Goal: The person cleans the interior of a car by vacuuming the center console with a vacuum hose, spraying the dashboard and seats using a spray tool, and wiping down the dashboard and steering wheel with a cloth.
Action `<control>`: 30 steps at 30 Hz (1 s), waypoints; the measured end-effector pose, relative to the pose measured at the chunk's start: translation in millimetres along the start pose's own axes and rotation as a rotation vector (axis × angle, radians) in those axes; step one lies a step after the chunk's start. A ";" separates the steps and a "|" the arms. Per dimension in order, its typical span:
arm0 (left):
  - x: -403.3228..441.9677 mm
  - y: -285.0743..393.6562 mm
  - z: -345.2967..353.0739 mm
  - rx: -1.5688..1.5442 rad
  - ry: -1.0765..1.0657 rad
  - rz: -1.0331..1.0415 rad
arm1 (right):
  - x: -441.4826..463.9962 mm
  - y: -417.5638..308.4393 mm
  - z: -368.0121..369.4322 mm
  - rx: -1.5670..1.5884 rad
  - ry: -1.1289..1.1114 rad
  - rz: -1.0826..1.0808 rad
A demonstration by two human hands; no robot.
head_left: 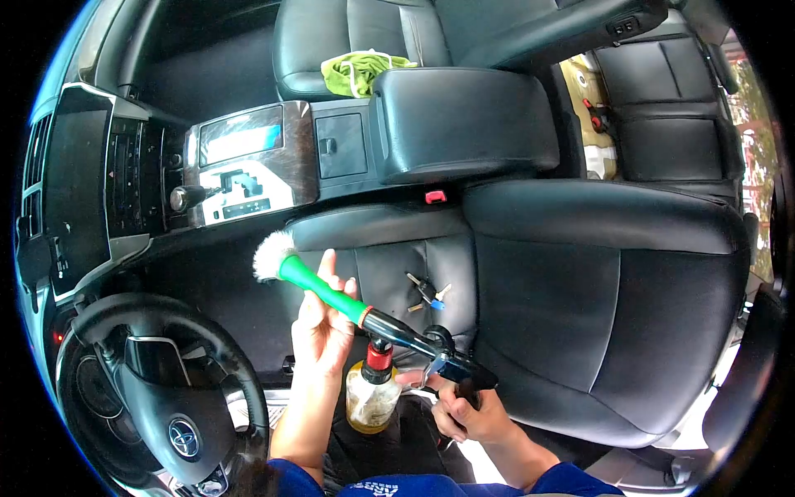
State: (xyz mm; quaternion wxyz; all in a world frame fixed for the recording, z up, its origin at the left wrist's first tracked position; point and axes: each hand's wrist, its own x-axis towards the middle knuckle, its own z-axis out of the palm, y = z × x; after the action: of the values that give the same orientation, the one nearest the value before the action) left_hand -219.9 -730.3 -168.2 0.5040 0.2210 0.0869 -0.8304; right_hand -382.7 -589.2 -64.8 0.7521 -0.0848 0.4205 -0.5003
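A cleaning gun has a green nozzle, a white round brush at its tip and a black body. Below it hangs a clear bottle with a red collar and yellowish contents. My right hand is closed round the gun's handle. The nozzle crosses the upturned fingers of my left hand, which supports it with the index finger stretched out. Several keys lie on the black driver's seat beyond the gun.
At the lower left is the steering wheel. The gear lever and centre armrest lie beyond the seat. A green cloth lies on the passenger seat. A red buckle sits beside the armrest.
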 end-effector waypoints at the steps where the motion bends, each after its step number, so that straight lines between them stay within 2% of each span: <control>1: 0.4 -1.6 3.6 0.049 0.096 0.039 | 0.7 -1.3 4.1 0.012 0.029 -0.013; 2: 1.8 -3.3 12.2 0.097 0.192 0.078 | 1.8 -2.6 6.5 0.025 0.060 -0.026; 4: 6.1 -0.6 27.5 -0.113 0.018 -0.118 | 4.5 -1.3 2.7 -0.010 0.049 -0.016; 6: 9.5 2.4 -7.6 0.049 0.114 -0.166 | 2.7 5.9 -1.5 -0.092 0.095 -0.004; 7: 11.0 0.1 4.3 0.247 0.330 -0.112 | 3.5 5.7 -1.0 -0.090 0.115 -0.012; 8: 11.1 3.7 8.7 0.268 0.351 -0.170 | 4.0 5.1 0.7 -0.076 0.131 -0.023; 14: 12.7 -4.1 -4.6 0.143 0.118 -0.062 | 12.8 4.3 4.8 -0.007 0.131 -0.037; 20: 13.5 -9.3 -17.1 0.075 0.032 0.036 | 9.0 5.5 0.2 0.125 0.145 0.039; 21: 12.9 -9.8 -15.8 0.070 0.052 0.042 | 9.2 9.7 -6.1 0.171 0.066 -0.003; 24: 13.4 -6.6 -22.0 0.073 0.044 0.040 | 12.3 12.7 -6.5 0.138 0.032 -0.027; 29: 23.7 12.9 -33.7 0.255 -0.029 -0.019 | 22.4 6.7 2.6 0.164 0.043 0.026; 30: 27.4 21.3 -39.7 0.372 -0.132 -0.019 | 26.3 4.7 6.7 0.158 0.037 0.032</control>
State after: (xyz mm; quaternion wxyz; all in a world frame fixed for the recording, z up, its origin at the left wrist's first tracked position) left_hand -201.0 -747.8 -214.1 0.4511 0.2543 -0.0992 -0.8497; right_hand -370.8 -610.6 -77.6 0.7566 -0.0092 0.3947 -0.5212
